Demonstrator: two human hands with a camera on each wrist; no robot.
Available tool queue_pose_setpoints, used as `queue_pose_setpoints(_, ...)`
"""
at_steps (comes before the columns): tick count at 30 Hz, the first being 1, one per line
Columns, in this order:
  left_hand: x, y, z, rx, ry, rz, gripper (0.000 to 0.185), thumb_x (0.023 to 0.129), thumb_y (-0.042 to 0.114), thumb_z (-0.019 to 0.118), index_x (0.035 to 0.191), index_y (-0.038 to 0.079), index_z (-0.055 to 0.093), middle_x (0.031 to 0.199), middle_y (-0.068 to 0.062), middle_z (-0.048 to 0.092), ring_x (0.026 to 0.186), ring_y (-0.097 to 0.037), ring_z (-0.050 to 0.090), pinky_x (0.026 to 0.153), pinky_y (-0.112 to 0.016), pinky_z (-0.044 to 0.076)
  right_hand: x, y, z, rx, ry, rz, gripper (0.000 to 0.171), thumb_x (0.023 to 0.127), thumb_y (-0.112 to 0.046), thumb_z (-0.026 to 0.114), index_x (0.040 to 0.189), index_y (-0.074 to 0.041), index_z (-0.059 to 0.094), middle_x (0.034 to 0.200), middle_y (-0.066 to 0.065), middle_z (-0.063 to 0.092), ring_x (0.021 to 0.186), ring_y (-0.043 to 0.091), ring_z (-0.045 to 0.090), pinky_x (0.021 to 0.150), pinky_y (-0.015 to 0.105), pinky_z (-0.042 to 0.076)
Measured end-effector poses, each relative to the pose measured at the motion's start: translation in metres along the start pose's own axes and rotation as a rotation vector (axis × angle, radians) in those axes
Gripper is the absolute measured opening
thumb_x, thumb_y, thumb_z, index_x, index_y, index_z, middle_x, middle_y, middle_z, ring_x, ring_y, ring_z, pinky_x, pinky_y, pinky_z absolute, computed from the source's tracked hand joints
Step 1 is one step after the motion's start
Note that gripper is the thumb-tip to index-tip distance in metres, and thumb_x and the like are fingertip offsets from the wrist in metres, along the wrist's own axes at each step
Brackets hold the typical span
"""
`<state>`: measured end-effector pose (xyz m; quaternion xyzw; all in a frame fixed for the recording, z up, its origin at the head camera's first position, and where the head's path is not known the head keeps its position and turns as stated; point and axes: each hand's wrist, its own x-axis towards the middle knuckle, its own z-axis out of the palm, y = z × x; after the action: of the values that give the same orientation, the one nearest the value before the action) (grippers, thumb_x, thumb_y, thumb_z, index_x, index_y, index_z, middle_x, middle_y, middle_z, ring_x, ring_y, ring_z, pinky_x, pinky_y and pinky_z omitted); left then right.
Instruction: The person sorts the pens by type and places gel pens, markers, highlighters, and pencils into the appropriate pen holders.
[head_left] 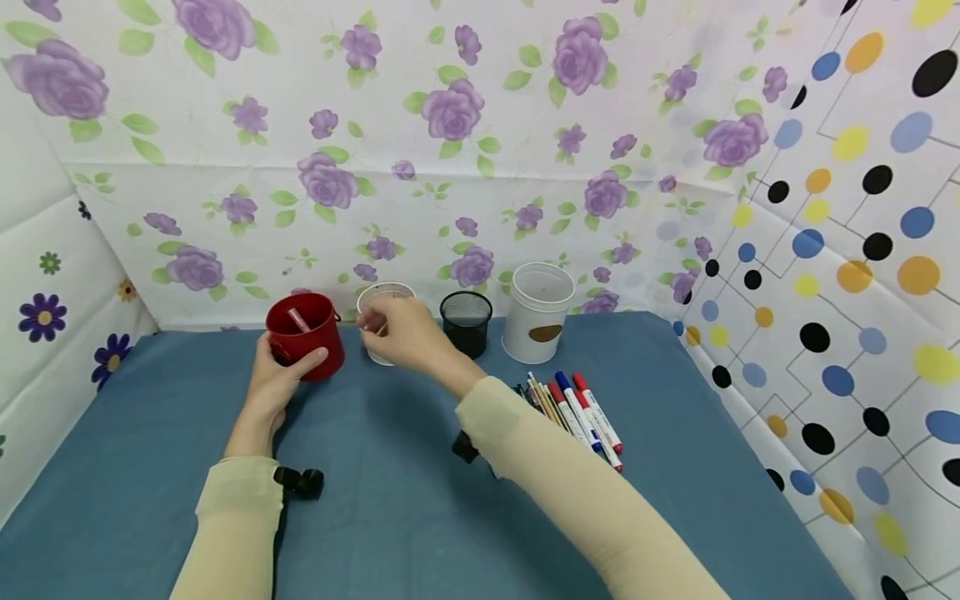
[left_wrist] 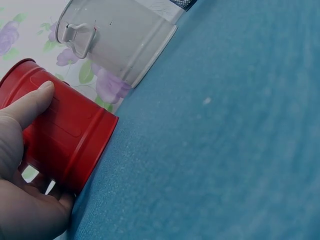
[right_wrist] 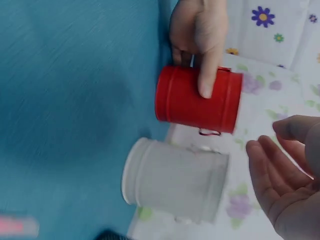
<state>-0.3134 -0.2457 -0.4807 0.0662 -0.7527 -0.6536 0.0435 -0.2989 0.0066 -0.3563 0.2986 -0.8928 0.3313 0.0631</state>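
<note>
The left hand (head_left: 273,379) is wrapped around the red cup (head_left: 303,332) at nine o'clock on the blue table (head_left: 390,500). The right hand (head_left: 401,329), fingers loose and empty, hovers by the clear cup (head_left: 378,302) at twelve o'clock. Keep the red cup still and upright.

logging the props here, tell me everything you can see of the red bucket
The red bucket is a small pail of glossy red material, seemingly painted metal, with a rolled rim and ridged bands near its base. It stands upright on the blue tablecloth at the back left, first in a row of containers, beside the white pail. A pale pink stick leans inside it. The left hand grips its side, thumb across the front. The right hand hovers nearby, not touching it.
</note>
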Motion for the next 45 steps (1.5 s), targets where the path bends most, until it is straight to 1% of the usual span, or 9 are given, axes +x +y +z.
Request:
queue_pose_setpoints(4, 0.000, -0.001, -0.001, 0.002, 0.004, -0.006, 0.109, 0.095, 0.038, 0.082, 0.171, 0.018, 0.006, 0.175, -0.012, 0.019, 0.156, -0.033, 0.024, 0.126, -0.056, 0.031, -0.027, 0.010, -0.017, -0.005, -0.019, 0.004, 0.013, 0.101, -0.014, 0.071, 0.112, -0.009, 0.077, 0.099, 0.000, 0.077, 0.085, 0.008, 0.070, 0.077, 0.021, 0.056)
queue_pose_setpoints(10, 0.000, -0.001, -0.003, 0.006, 0.006, 0.008, 0.108, 0.096, 0.038, 0.081, 0.171, 0.017, 0.006, 0.175, -0.012, 0.019, 0.156, -0.035, 0.023, 0.126, -0.057, 0.031, -0.059, 0.029, -0.033, -0.030, -0.013, 0.014, 0.010, 0.099, -0.015, 0.075, 0.109, -0.012, 0.077, 0.095, 0.000, 0.076, 0.083, 0.010, 0.070, 0.076, 0.025, 0.058)
queue_pose_setpoints(15, 0.000, -0.003, -0.004, 0.020, 0.005, 0.001, 0.108, 0.096, 0.038, 0.081, 0.171, 0.017, 0.006, 0.175, -0.012, 0.019, 0.156, -0.035, 0.024, 0.125, -0.057, 0.033, -0.082, 0.047, -0.037, -0.043, -0.015, 0.055, 0.012, 0.098, -0.017, 0.079, 0.109, -0.013, 0.077, 0.094, -0.001, 0.075, 0.082, 0.009, 0.068, 0.075, 0.026, 0.058)
queue_pose_setpoints(19, 0.001, -0.004, -0.004, 0.028, 0.000, -0.002, 0.109, 0.096, 0.039, 0.081, 0.171, 0.018, 0.005, 0.175, -0.012, 0.019, 0.156, -0.035, 0.023, 0.124, -0.058, 0.034, -0.100, 0.059, -0.037, -0.058, -0.047, 0.109, 0.014, 0.098, -0.018, 0.079, 0.110, -0.013, 0.076, 0.092, -0.001, 0.074, 0.078, 0.008, 0.068, 0.073, 0.026, 0.058)
queue_pose_setpoints(22, 0.001, -0.004, -0.005, 0.029, -0.001, 0.010, 0.109, 0.096, 0.039, 0.080, 0.171, 0.018, 0.005, 0.175, -0.013, 0.018, 0.156, -0.036, 0.023, 0.124, -0.058, 0.034, -0.111, 0.065, -0.036, -0.056, -0.067, 0.126, 0.014, 0.098, -0.017, 0.079, 0.111, -0.012, 0.075, 0.091, -0.001, 0.073, 0.076, 0.008, 0.068, 0.071, 0.027, 0.058)
queue_pose_setpoints(27, 0.002, -0.004, -0.005, 0.030, -0.011, 0.019, 0.108, 0.097, 0.038, 0.080, 0.171, 0.018, 0.004, 0.175, -0.013, 0.017, 0.157, -0.036, 0.023, 0.124, -0.059, 0.033, -0.127, 0.073, -0.034, -0.060, -0.089, 0.143, 0.015, 0.097, -0.017, 0.080, 0.111, -0.011, 0.076, 0.088, -0.001, 0.073, 0.072, 0.008, 0.066, 0.066, 0.027, 0.057)
queue_pose_setpoints(32, 0.002, -0.004, -0.003, 0.031, -0.016, 0.016, 0.109, 0.096, 0.039, 0.080, 0.171, 0.019, 0.005, 0.175, -0.012, 0.017, 0.157, -0.036, 0.023, 0.125, -0.058, 0.032, -0.138, 0.078, -0.029, -0.093, -0.110, 0.174, 0.019, 0.096, -0.016, 0.080, 0.111, -0.006, 0.076, 0.085, 0.000, 0.072, 0.066, 0.006, 0.063, 0.063, 0.028, 0.056)
queue_pose_setpoints(39, 0.001, -0.001, -0.003, 0.023, -0.001, 0.025, 0.108, 0.096, 0.038, 0.081, 0.171, 0.018, 0.006, 0.174, -0.013, 0.019, 0.156, -0.036, 0.023, 0.125, -0.058, 0.032, -0.144, 0.077, -0.020, -0.093, -0.142, 0.186, 0.017, 0.098, -0.017, 0.079, 0.109, -0.005, 0.076, 0.080, 0.001, 0.072, 0.058, 0.006, 0.061, 0.056, 0.027, 0.055)
queue_pose_setpoints(45, 0.000, 0.002, -0.002, 0.016, -0.005, 0.024, 0.108, 0.096, 0.037, 0.081, 0.171, 0.017, 0.006, 0.174, -0.013, 0.018, 0.156, -0.036, 0.023, 0.125, -0.058, 0.032, -0.147, 0.075, -0.016, -0.102, -0.159, 0.182, 0.014, 0.098, -0.015, 0.077, 0.106, -0.004, 0.076, 0.079, 0.003, 0.072, 0.061, 0.006, 0.063, 0.058, 0.028, 0.056)
